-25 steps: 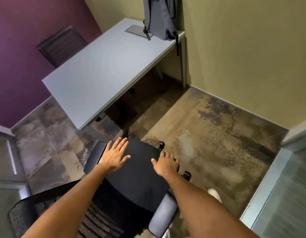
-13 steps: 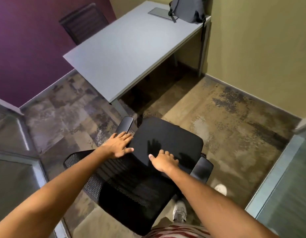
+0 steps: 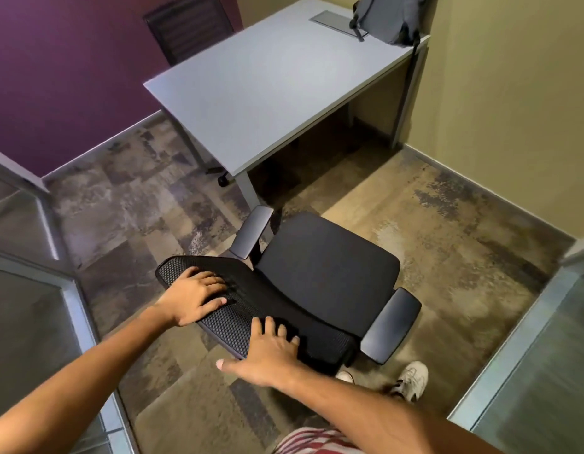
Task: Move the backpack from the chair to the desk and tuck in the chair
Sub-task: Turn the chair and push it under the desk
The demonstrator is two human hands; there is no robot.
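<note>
While I stand behind the chair, findings run left to right as follows.

Left hand: my left hand (image 3: 195, 298) lies palm down on the left end of the backrest's top edge, fingers (image 3: 215, 283) spread over the mesh, not closed around anything.

Backrest: the mesh backrest (image 3: 231, 309) looks springy under load; I judge the firmer top rim the better hold for pushing.

Right hand: my right hand (image 3: 267, 353) rests further right on the same rim, fingers draped forward over the mesh, thumb splayed clear.

Chair: the office chair (image 3: 326, 273) stands on the carpet, apart from the desk, seat turned toward the opening under it. A castor base would roll readily, though carpet should drag; I cannot see the wheels.

Armrests: the left armrest (image 3: 251, 232) sits near the desk leg and may catch.

Desk: the grey desk (image 3: 267, 93) is bare in the middle.

Backpack: the grey backpack (image 3: 387, 18) stands at the desk's far right corner, against the wall; soft-sided, straps hanging.
</note>
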